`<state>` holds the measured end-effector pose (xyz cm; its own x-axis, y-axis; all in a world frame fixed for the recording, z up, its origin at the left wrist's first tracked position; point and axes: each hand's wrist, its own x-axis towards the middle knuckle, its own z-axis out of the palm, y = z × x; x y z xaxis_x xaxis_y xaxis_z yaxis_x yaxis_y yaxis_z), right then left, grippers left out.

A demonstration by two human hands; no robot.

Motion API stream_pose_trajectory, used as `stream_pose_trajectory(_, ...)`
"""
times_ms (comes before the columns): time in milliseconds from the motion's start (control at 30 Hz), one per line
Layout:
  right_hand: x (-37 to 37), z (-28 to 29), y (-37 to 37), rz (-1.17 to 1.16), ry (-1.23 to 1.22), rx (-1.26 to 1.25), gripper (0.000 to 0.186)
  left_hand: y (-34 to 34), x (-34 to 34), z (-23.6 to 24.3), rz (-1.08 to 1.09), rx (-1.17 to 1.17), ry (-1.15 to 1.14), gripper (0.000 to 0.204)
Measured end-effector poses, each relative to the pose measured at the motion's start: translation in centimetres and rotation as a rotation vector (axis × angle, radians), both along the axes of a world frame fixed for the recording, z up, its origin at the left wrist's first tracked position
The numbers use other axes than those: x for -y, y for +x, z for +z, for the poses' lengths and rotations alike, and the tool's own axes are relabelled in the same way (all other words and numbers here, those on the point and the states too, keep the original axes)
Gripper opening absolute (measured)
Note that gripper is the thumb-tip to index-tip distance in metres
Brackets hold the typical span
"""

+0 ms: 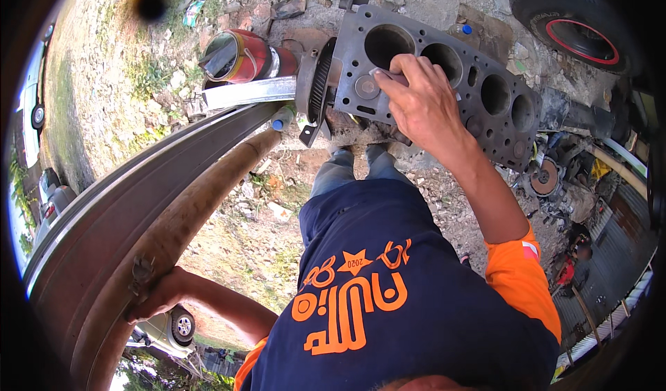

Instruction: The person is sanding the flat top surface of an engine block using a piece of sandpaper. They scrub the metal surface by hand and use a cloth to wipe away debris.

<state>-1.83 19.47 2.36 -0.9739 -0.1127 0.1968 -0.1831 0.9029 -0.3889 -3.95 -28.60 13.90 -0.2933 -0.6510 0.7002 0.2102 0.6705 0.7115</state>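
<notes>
My right hand [423, 100] is over the top of a grey engine block [477, 68] with a row of round bores. Its fingers are bent and drawn together beside a round metal disc [366, 87] near the block's left end; whatever they hold, if anything, is hidden. My left hand [156, 296] is closed on a long brown wooden pole [208, 197] at lower left, beside a long dark beam [118, 214]. A dark ribbed round part with a bracket [319, 86] sits at the block's left.
A red bucket [239, 65], a pale metal bar [239, 93] and a blue-capped bottle [281, 122] lie left of the block. A tyre [562, 23] is at upper right, metal parts [544, 179] at right. A person [569, 270] is at far right; vehicles stand at left.
</notes>
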Motion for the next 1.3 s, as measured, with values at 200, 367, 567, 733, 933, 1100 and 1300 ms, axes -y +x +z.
stream_pose_trajectory(200,0.9,0.6,-1.5,0.002,0.010,-0.015,0.030,-0.4,-0.7,0.1,-0.044,-0.013,-0.083,0.076)
stream_pose_trajectory(367,0.4,0.5,-0.8,-0.003,0.041,-0.008,0.032,-0.7,-1.4,0.3,0.000,-0.021,-0.081,0.078)
stream_pose_trajectory(567,0.6,0.6,-0.5,0.002,0.023,0.006,0.031,-0.8,-2.4,0.1,-0.020,-0.073,-0.067,0.075)
stream_pose_trajectory(733,1.4,0.8,-2.3,0.013,0.052,-0.034,0.029,-0.6,-2.3,0.3,-0.011,-0.015,-0.052,0.073)
stream_pose_trajectory(933,-0.3,0.3,0.9,-0.011,0.040,0.044,0.032,-0.3,-2.2,0.2,0.051,-0.002,-0.068,0.075)
stream_pose_trajectory(1100,0.5,0.4,-2.1,0.073,0.003,-0.035,0.037,-0.4,-2.2,0.0,0.012,0.024,-0.052,0.076)
stream_pose_trajectory(1300,-0.3,0.3,-0.6,0.053,-0.004,-0.006,0.036,-0.4,-1.9,-0.2,0.026,-0.030,-0.104,0.077)
